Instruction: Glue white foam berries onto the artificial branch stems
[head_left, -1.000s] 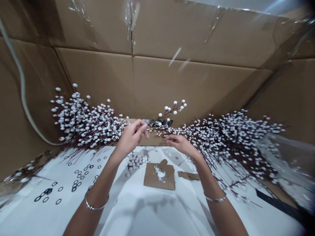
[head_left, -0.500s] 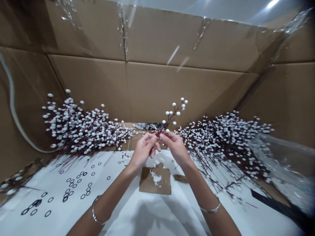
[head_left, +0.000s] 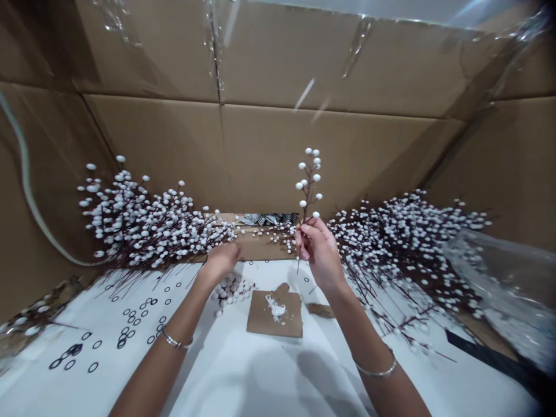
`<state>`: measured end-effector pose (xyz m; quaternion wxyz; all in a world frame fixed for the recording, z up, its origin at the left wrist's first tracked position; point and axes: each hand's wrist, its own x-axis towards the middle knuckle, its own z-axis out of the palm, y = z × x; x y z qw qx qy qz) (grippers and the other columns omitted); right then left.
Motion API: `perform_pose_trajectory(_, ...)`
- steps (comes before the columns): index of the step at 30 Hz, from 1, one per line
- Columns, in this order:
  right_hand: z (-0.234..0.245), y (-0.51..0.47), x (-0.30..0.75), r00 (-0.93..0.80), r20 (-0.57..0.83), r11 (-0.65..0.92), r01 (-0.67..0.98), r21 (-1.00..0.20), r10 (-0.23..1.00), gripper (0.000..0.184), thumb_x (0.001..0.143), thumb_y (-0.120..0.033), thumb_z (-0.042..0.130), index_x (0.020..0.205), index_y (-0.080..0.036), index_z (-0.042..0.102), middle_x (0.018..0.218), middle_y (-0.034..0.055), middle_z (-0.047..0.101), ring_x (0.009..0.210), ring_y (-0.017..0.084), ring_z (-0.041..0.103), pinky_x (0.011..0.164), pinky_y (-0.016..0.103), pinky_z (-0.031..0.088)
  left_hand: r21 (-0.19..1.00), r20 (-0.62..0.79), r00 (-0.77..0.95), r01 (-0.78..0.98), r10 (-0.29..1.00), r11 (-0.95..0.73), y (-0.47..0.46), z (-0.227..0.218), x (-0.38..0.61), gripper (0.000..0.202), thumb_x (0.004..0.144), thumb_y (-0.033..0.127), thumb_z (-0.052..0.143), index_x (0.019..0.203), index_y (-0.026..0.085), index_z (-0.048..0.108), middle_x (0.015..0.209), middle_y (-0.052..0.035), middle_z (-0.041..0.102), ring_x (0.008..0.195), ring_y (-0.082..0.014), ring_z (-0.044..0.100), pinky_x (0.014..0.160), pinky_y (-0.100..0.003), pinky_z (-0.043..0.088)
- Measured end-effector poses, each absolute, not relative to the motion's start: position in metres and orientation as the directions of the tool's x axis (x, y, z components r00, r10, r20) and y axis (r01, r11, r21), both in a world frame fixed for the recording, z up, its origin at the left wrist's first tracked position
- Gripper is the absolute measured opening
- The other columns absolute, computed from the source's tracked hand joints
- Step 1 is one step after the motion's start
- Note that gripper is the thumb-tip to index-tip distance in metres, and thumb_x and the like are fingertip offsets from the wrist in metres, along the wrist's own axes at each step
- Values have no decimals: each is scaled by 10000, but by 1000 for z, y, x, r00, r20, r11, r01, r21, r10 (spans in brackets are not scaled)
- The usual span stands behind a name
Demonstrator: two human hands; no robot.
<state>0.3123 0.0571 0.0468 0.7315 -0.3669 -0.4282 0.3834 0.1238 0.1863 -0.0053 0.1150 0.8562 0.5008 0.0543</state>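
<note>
My right hand (head_left: 319, 249) pinches the brown stem of an artificial berry branch (head_left: 308, 182) and holds it upright, white berries at the top and the thin stem end hanging below my fingers. To the left, my left hand (head_left: 222, 260) is closed with its back toward me, so anything inside the fingers is hidden. Just beneath it lies a cluster of white berries (head_left: 232, 291) on the white tabletop. Between my forearms sits a cardboard piece (head_left: 260, 321) bearing a smear of white glue-like paste (head_left: 277, 308).
Piles of white-berry branches stand at left (head_left: 152, 223) and right (head_left: 386, 243) against the cardboard wall (head_left: 278, 145). Several small black rings (head_left: 134, 315) are scattered at left. A clear plastic bag (head_left: 499, 272) lies at far right, and a brown scrap (head_left: 320, 311) near my right wrist.
My hands were together at the berry branch. Now my left hand has let go and moved left toward the berry cluster, while my right hand has raised the branch and turned it more upright.
</note>
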Motion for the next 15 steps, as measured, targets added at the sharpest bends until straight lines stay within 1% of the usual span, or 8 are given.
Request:
perform_pose_trajectory(1, 47, 56, 311, 329, 338, 427, -249, -869, 882, 87, 832, -279, 592, 821, -203, 551, 588, -70, 525, 389, 38, 292, 378, 188, 194, 217, -74, 477, 865, 876, -453, 192, -13, 123, 187, 911, 185, 505, 829, 115, 658, 838, -121, 688, 845, -243, 655, 770, -356, 464)
perform_pose_trajectory(3, 47, 55, 310, 314, 336, 418, -249, -874, 888, 108, 834, -296, 600, 818, -201, 551, 580, -75, 488, 397, 36, 263, 379, 190, 168, 168, -137, 462, 882, 876, -439, 200, -27, 123, 175, 911, 235, 558, 838, 108, 655, 866, -92, 681, 849, -211, 648, 799, -376, 485)
perform_pose_trajectory(6, 47, 55, 310, 296, 342, 417, -242, -876, 892, 126, 844, -315, 599, 819, -197, 564, 574, -75, 450, 412, 38, 251, 387, 196, 155, 140, -163, 467, 883, 869, -448, 206, -43, 124, 207, 910, 312, 596, 891, 114, 655, 946, -79, 675, 914, -195, 638, 854, -391, 492)
perform_pose_trajectory(10, 48, 56, 310, 295, 342, 417, -245, -875, 892, 141, 849, -329, 600, 805, -200, 563, 559, -73, 404, 432, 51, 254, 400, 211, 152, 157, -148, 497, 865, 855, -476, 211, -53, 122, 207, 916, 313, 591, 903, 119, 661, 961, -86, 677, 944, -202, 636, 876, -398, 486)
perform_pose_trajectory(15, 48, 55, 311, 289, 340, 410, -230, -883, 895, 149, 848, -342, 597, 791, -209, 559, 552, -67, 391, 437, 61, 249, 414, 235, 147, 213, -152, 533, 840, 832, -499, 223, -54, 114, 171, 917, 268, 582, 891, 118, 660, 934, -71, 681, 909, -187, 638, 846, -371, 492)
